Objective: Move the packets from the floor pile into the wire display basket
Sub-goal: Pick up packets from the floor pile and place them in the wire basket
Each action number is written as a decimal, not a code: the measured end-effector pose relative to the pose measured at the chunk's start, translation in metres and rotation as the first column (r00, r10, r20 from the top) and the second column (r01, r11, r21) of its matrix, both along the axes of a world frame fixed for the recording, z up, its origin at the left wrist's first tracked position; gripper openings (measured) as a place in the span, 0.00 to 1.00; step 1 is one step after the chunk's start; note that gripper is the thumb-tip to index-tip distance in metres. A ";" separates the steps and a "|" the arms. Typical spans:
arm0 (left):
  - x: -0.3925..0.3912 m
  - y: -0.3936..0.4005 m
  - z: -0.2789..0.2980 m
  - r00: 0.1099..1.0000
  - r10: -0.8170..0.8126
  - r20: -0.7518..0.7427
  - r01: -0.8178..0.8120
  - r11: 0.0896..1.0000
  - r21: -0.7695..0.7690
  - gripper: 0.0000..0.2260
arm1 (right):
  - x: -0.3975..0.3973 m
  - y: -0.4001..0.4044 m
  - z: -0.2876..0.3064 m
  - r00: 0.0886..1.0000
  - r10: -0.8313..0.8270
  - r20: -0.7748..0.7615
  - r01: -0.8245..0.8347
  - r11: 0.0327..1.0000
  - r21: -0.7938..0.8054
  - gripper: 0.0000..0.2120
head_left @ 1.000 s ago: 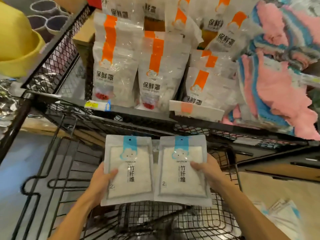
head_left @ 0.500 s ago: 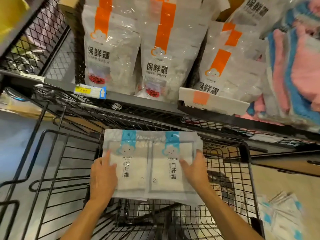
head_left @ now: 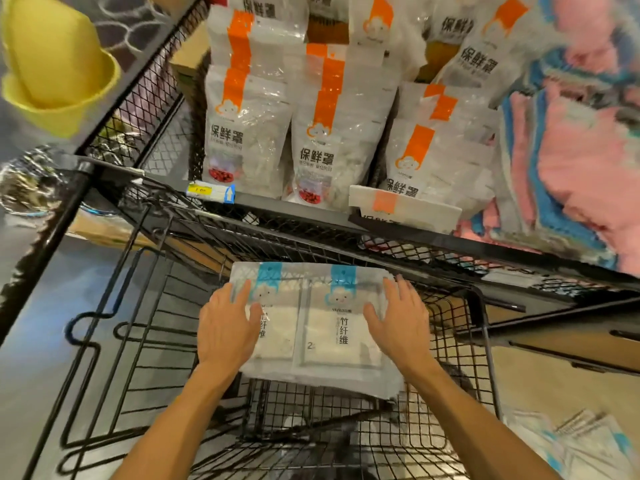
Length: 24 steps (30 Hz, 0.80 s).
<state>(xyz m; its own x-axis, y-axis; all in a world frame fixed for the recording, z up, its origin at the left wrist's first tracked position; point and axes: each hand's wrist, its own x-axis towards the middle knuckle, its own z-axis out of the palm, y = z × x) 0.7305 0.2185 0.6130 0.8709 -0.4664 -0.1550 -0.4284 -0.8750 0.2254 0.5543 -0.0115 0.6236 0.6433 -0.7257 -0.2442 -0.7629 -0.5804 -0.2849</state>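
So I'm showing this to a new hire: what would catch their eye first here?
Probably the two blue-labelled packets at the centre, lying side by side in the wire basket, with the left hand and right hand flat on them. Above, orange-labelled bags crowd the shelf, with a yellow tub at top left.

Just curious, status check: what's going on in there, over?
Both hands flat on two blue-label packets in wire basket. More packets on floor. Nothing blocking.

My one head camera looks forward and steeply down. It sits close above the wire basket (head_left: 485, 341), shelf (head_left: 311, 216) at twelve o'clock.
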 end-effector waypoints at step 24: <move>-0.108 -0.082 0.265 0.853 -0.482 0.199 0.514 0.843 -0.158 0.29 | -0.167 -0.004 0.238 0.929 -0.154 0.335 0.212 0.966 -0.145 0.39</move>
<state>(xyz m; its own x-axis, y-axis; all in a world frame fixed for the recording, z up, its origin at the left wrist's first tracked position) 0.6228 0.1362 0.8777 0.5175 -0.8501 0.0974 -0.8358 -0.4777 0.2707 0.3875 -0.0160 0.8617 0.5177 -0.8504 0.0935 -0.7461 -0.5023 -0.4371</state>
